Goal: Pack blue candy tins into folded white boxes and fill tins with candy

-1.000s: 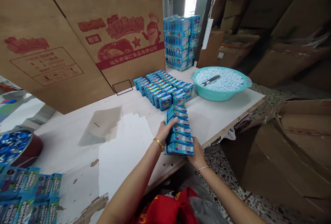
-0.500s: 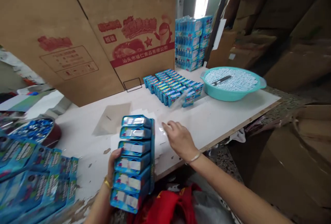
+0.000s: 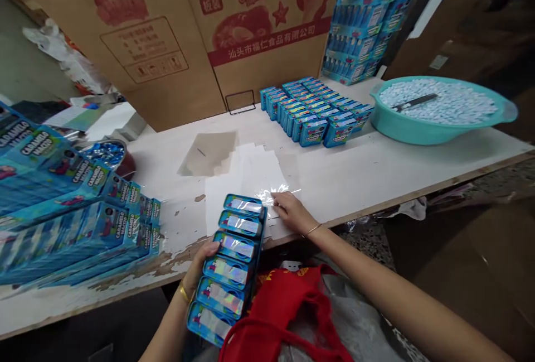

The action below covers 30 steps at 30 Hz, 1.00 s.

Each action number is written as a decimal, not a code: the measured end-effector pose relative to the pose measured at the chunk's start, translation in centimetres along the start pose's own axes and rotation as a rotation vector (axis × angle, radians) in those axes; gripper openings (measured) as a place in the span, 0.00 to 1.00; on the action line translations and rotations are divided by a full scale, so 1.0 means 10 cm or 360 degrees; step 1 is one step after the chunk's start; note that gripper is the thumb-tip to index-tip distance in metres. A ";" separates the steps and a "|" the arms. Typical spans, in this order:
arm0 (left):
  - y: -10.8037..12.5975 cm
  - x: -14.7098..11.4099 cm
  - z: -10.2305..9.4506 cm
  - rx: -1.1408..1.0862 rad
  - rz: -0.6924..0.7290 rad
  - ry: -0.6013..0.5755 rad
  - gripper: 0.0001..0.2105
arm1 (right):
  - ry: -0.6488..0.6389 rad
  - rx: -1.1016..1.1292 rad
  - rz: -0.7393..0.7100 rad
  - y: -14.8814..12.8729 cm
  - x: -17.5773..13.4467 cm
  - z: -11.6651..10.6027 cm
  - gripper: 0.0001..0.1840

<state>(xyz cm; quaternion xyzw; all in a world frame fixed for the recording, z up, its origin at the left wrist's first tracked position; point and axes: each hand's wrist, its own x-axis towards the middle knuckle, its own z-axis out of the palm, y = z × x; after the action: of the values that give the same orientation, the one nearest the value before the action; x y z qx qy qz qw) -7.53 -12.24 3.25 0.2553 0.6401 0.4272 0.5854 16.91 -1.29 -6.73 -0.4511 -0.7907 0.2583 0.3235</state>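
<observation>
As the person sits at the bench, the scene reads from big to small like this:

Cardboard cartons [image 3: 175, 33]: they stand upright at the back of the bench, printed in red.

Bench [image 3: 376, 178]: white top, chipped along the near edge; it carries all the things below.

Flat blue packs [image 3: 62, 211]: a big heap at the far left, on the bench.

Wrapped blue bundles [image 3: 363, 22]: piled high at the back right, beside the cartons.

Green basin [image 3: 438, 128]: at the right end, full of small white pieces, with a dark tool lying on top.

Loose small boxes [image 3: 313, 111]: standing in rows between the cartons and the basin.

Row of six boxes [image 3: 228, 267]: lifted off the bench, over the person's lap, near the front edge, tilted away from the body.

Left hand [image 3: 200, 267]: fingers closed around the left side of the row, thumb on top; it carries the whole row alone.

Right hand [image 3: 290, 211]: palm down on the bench, fingers narrow, pinching at the edge of the clear film.

Clear film [image 3: 273, 193]: a thin shiny sheet, flat on the white paper sheets [image 3: 251, 178], just beside the top of the row.

Doing it well, in my judgement: take only one film sheet, by its corner, because thin sheets cling together. Keep firm side pressure on the row, so no box in the middle slips out. Hold the row level and near the film.
</observation>
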 end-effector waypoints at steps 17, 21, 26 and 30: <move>0.14 0.12 0.37 -0.0003 0.0014 -0.0767 0.33 | 0.0182 0.0556 0.0284 -0.11 0.25 -0.05 0.13; 0.11 0.15 0.39 0.0153 -0.0031 -0.0714 0.33 | 0.0173 0.0647 0.0262 -0.11 0.22 -0.14 0.17; 0.13 0.18 0.40 0.0234 0.0080 -0.0785 0.40 | 0.0110 0.0680 0.0228 -0.10 0.22 -0.21 0.26; 0.14 0.19 0.42 0.0268 0.0055 -0.0776 0.41 | 0.0045 0.0672 0.0178 -0.08 0.27 -0.25 0.28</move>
<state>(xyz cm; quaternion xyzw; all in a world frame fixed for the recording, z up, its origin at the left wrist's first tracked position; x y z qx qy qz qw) -4.09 -8.92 3.59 0.4095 0.5089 0.3082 0.6916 17.32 1.02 -3.78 -0.4202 -0.6881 0.4293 0.4069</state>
